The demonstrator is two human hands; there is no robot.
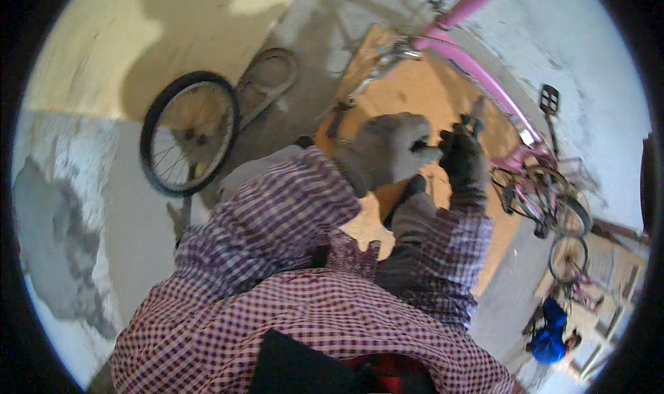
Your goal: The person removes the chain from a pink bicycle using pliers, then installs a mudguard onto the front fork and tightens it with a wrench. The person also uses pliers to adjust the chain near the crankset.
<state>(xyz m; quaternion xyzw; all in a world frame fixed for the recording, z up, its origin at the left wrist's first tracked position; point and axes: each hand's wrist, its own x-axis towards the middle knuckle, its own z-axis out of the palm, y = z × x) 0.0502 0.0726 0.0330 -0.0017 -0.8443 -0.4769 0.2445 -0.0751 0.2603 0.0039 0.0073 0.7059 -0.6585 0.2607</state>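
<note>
My two hands, in grey gloves, are close together over a brown board. My left hand (389,151) is curled with its fingertips towards the right hand; what it grips, if anything, is too blurred to make out. My right hand (465,160) is closed round a small tool (475,121) with bluish-green ends sticking out above the fingers; its kind is unclear. Just beyond the hands lies a pink bicycle frame (484,83). A metal crank arm (373,74) lies over the board's far edge.
The brown board (449,83) lies on the grey floor. A bicycle wheel (189,133) with a black tyre stands at the left, near a grey chain guard (273,83). A black pedal (549,99) sticks up at the right. Farther right are other bicycles (568,256) and a person in blue (550,333).
</note>
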